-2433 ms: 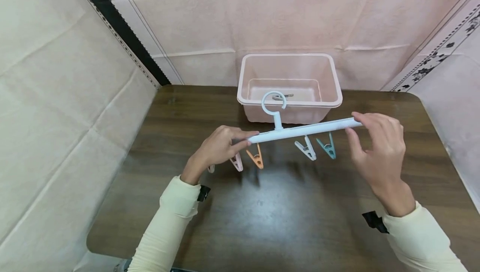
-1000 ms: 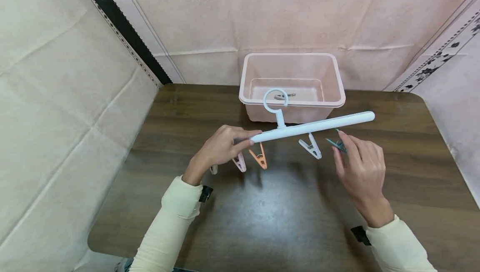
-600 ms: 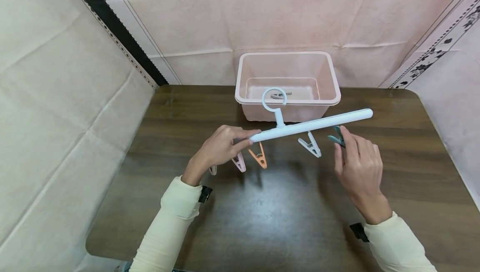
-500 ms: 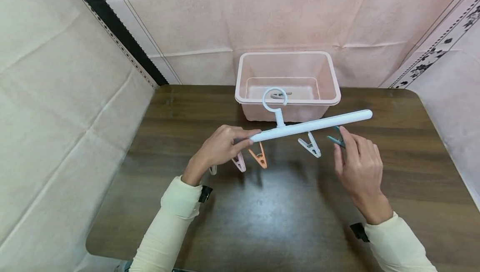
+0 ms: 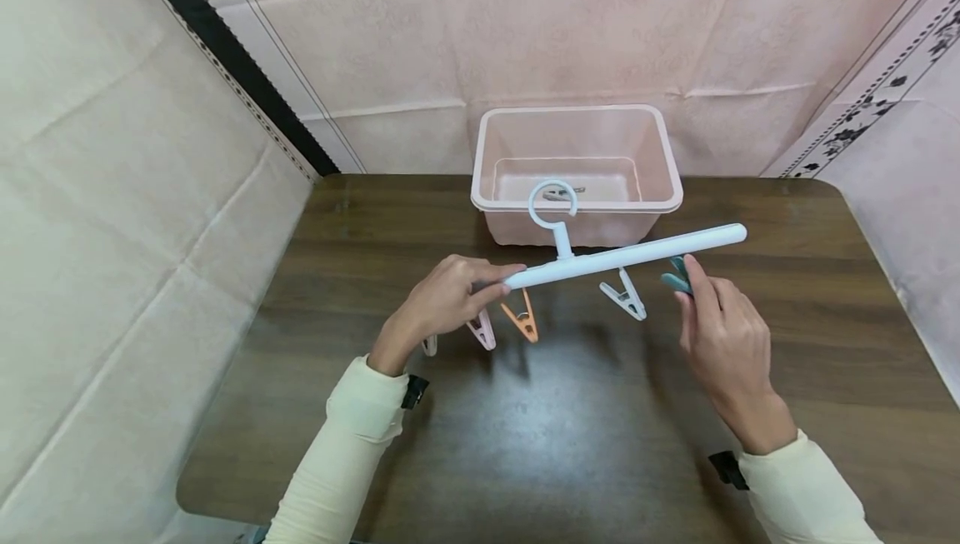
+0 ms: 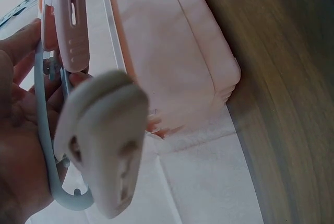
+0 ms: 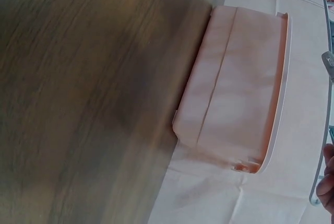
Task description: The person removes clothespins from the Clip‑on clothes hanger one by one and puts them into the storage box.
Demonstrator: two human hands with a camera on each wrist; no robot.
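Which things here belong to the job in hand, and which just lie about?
In the job:
blue hanger, held by the left hand
teal clip, pinched by the right hand
orange clip, pink clip, beige clip, pale blue clip, on the hanger

Apparently lying about:
pink bin, untouched
small item inside it, unclear

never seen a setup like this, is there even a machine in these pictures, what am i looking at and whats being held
No machine, just a person working bare-handed. The wide picture comes from a camera worn on the head, looking down; the two smaller ones come from cameras on the left and right wrists.

The left hand holds one end of a pale blue hanger. The right hand pinches a teal clip below its bar. An orange clip, pink clip, pale clip and beige clip hang there too.

On the brown table stands a pink tub with a small item inside, too small to name.
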